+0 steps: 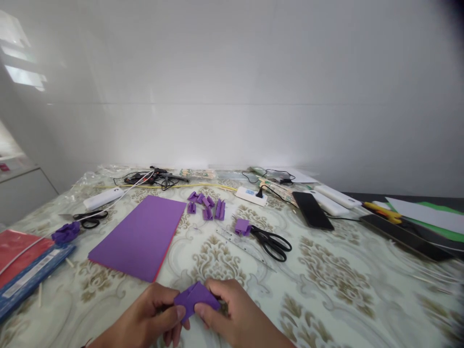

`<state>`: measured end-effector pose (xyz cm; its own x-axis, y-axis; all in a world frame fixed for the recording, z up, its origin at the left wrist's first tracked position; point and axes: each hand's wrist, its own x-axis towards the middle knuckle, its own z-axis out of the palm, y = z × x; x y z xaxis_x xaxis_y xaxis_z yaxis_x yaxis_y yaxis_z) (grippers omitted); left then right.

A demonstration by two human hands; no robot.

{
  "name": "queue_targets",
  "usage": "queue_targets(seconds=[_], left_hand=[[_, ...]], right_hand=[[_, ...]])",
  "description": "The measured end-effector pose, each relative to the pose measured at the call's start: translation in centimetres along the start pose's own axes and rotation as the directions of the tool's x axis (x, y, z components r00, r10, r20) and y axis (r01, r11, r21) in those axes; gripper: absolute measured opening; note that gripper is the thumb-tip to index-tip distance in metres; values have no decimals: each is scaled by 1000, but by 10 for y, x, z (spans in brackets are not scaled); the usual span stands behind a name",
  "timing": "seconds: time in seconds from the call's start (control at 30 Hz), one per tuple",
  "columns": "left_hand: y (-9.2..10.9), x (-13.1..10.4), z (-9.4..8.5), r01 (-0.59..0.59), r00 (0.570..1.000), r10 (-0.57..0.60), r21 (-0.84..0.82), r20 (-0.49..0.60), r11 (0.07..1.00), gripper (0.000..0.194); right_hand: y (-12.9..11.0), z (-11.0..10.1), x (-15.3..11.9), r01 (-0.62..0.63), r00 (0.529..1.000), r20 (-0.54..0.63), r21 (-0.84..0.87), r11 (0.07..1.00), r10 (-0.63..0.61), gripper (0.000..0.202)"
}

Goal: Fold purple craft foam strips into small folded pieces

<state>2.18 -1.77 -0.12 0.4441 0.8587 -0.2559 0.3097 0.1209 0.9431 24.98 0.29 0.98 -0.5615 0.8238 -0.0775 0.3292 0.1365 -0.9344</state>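
Note:
A small folded piece of purple paper (pixel 195 298) is held between both hands just above the near edge of the table. My left hand (pixel 154 311) pinches its left corner between thumb and fingers. On the other side, my right hand (pixel 232 309) grips the paper, thumb pressed on its front face. Beyond the hands lie several small folded purple pieces (pixel 208 202) in a loose group. Another folded purple piece (pixel 242 226) rests by black-handled scissors (pixel 271 242), beside a clear ruler (pixel 246 249). A stack of purple sheets (pixel 139 237), with red showing underneath, lies to the left.
At the left are a second pair of scissors (pixel 89 218), crumpled purple paper (pixel 65 232) and a blue-and-red packet (pixel 32 270). A white power strip (pixel 251 195) and tangled cables (pixel 150 178) lie at the back. A black phone (pixel 312 210) and yellow-handled tool (pixel 383 211) are on the right.

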Motion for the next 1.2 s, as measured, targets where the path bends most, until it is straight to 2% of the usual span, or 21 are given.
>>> queue_targets(seconds=[0.13,0.27,0.47,0.57,0.67,0.9,1.2], left_hand=[[5,-2,1,-7,1000,7,-30,-13,1000,70],[8,-1,1,3,998,-4,-13,-57,1000,75],[-10,0,2,-29,998,34,91,-55,995,59],[-13,-4,3,20,997,-12,106,-78,994,58],[-10,-8,4,21,998,-17,66,-61,998,60],[-1,-3,6,-93,995,95,-58,26,994,59],[2,-1,2,-130,988,133,-52,72,990,54]], right_hand=[[-2,-2,-1,-2,998,-61,-81,997,-3,24],[-3,-1,-2,-8,999,-37,-6,1000,8,25],[-5,8,1,1,1000,-9,-25,1000,-1,19],[-3,13,2,21,1000,-18,-43,999,-22,18],[-4,13,1,32,999,-5,-12,999,-33,19],[-11,11,-4,53,998,33,105,993,-56,25],[-2,12,-3,100,994,19,115,988,-103,30]])
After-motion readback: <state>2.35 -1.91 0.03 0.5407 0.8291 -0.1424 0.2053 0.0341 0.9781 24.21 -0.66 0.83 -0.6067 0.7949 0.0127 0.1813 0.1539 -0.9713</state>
